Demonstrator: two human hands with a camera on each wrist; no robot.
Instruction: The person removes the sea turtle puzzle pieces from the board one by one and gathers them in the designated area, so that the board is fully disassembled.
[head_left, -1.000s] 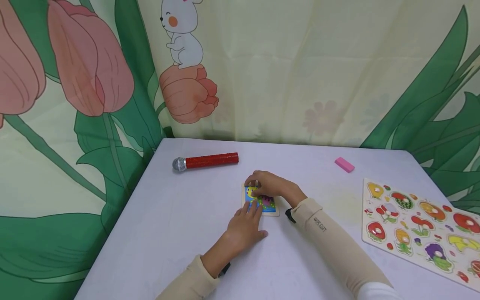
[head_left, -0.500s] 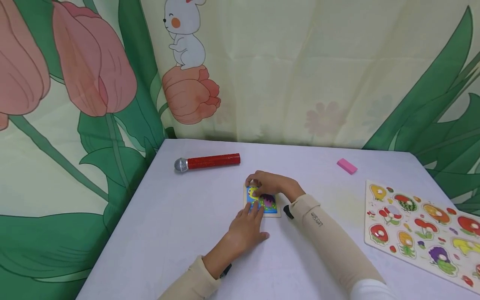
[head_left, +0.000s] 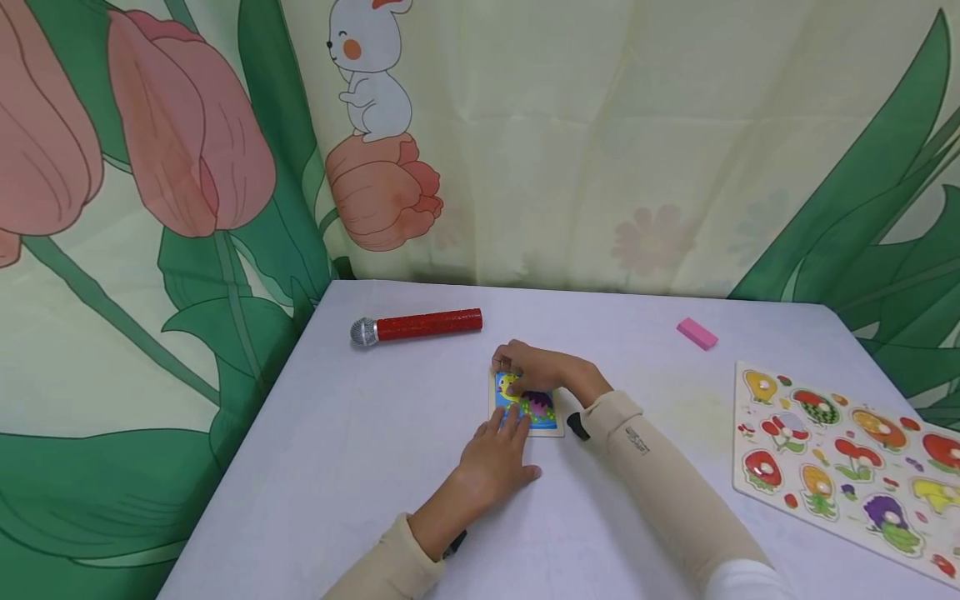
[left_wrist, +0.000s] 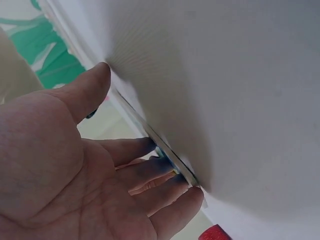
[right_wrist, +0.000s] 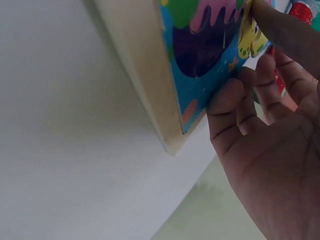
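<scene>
Where the small puzzle (head_left: 543, 422) lies flat near the middle of the pale table (head_left: 337, 433), both of my hands are touching it. My right hand (head_left: 536, 367) reaches over from the right with its fingers bent: the thumb rests by the yellow head (head_left: 503, 385) in the picture, and the other fingers curl down at the far edge, so this hand grips the puzzle from above. My left hand (head_left: 495, 462) comes in from the near side, palm down, its fingers straight and slightly apart, their tips resting on the near part of the puzzle and the thumb stretched out to the side. The picture is bright blue, with a purple shell (head_left: 537, 403) and a light wooden border; my fingers hide some of it.

Beyond my hands to the left, a microphone (head_left: 420, 325) lies with its silver head pointing left and its red handle pointing right. Toward the far right is a pink block (head_left: 697, 333), well apart from the puzzle. Nearer to me on the right lies a big fruit board (head_left: 788, 477), running past the edge of my view. My sleeves (head_left: 663, 487) are beige, with dark lettering on the right one. Behind the table hangs a pale curtain (head_left: 540, 150) printed with pink tulips (head_left: 191, 125) and a white rabbit (head_left: 381, 100).
</scene>
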